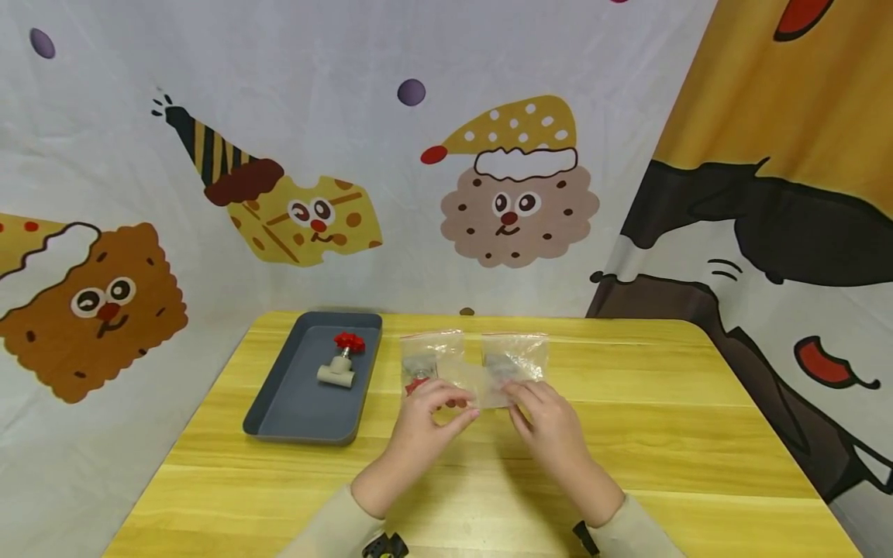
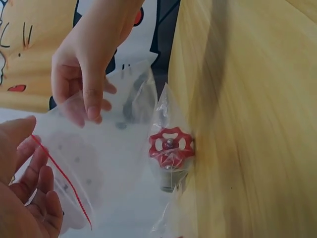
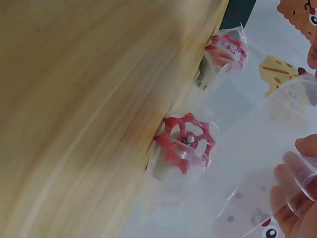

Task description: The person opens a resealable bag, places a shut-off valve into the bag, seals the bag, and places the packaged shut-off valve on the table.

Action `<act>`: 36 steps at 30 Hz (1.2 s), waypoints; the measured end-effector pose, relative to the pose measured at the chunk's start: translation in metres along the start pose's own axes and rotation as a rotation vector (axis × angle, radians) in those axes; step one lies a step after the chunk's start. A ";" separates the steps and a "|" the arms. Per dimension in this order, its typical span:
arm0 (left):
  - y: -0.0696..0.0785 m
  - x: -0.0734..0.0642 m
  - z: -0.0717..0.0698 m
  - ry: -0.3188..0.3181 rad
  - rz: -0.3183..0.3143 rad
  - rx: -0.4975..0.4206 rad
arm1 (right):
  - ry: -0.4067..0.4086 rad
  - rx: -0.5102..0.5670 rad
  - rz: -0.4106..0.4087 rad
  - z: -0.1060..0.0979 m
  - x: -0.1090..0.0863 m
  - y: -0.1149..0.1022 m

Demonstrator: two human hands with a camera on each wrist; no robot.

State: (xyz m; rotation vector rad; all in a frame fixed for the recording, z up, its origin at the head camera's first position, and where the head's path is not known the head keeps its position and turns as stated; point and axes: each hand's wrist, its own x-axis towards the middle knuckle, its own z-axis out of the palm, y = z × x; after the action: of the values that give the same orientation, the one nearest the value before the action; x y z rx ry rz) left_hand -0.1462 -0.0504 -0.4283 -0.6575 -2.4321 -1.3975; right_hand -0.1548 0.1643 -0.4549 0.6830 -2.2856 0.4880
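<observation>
A clear zip bag (image 1: 488,385) with a red seal line stretches between the two hands; I see nothing inside it. The left hand (image 1: 429,418) pinches its sealed edge between thumb and fingertip, as the left wrist view shows. At the bag's other side, the right hand (image 1: 551,422) holds the film with thumb and curled fingers, partly seen through the plastic. Behind the hands lie two more clear bags, each with a red-handled valve: the left bagged valve (image 1: 417,384), partly covered by the left hand, and the right bagged valve (image 3: 185,141).
A grey tray (image 1: 300,422) stands at the left of the wooden table (image 1: 663,449). In it lies an unbagged valve (image 1: 339,368) with a red handwheel and beige body. A printed cartoon curtain (image 1: 391,287) hangs behind the table's far edge.
</observation>
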 end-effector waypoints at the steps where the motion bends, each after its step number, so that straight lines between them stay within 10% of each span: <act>1: -0.001 0.000 -0.001 0.002 -0.007 -0.004 | 0.001 0.005 0.011 -0.001 0.000 0.001; 9: -0.018 0.000 -0.027 0.103 -0.080 -0.048 | 0.044 0.010 0.084 -0.007 -0.002 0.008; 14: -0.038 0.004 -0.057 0.135 -0.237 0.062 | 0.074 -0.004 0.096 -0.010 -0.004 0.015; 26: -0.096 0.016 -0.131 -0.008 -0.637 0.114 | 0.070 -0.033 0.132 -0.015 -0.006 0.021; 36: -0.124 0.030 -0.151 -0.106 -0.844 -0.038 | 0.037 -0.036 0.166 -0.014 -0.006 0.021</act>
State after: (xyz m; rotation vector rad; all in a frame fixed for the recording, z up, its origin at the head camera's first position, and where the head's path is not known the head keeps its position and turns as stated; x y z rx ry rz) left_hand -0.2346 -0.2270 -0.4318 0.3736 -2.9172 -1.6937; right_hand -0.1563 0.1900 -0.4523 0.4649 -2.3209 0.5306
